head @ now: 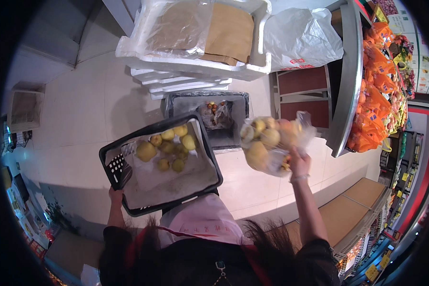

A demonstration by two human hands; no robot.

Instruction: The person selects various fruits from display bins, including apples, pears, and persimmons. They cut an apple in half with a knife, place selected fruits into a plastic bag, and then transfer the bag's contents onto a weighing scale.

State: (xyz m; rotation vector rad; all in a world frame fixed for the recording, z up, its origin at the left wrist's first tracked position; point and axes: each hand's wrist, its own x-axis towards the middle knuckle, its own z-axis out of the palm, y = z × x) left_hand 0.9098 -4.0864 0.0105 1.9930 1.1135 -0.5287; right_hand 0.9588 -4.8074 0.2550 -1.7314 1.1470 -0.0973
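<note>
My left hand (pixel 116 195) grips the near left corner of a black plastic crate (pixel 217 171), which is held tilted in front of my apron. Several yellow-green fruits, perhaps apples or pears, lie on the crate's pale lining (pixel 171 186). Out to the right, my right hand (pixel 299 162) holds a clear plastic bag of yellowish fruit (pixel 270 137) by its side. The bag hangs above the floor and is slightly blurred. Beyond the crate stands a bin (pixel 178 103) lined with clear film, holding a crumpled bag and some small reddish fruit (pixel 214 107).
A stack of white foam boxes (pixel 193 85) stands ahead, with cardboard (pixel 230 32) in the top one. Beside it is a white plastic bag (pixel 304 39). A metal-edged display stand (pixel 346 107) with orange bags of fruit (pixel 375 96) rises at right. Low cardboard-topped shelving (pixel 357 200) lies right.
</note>
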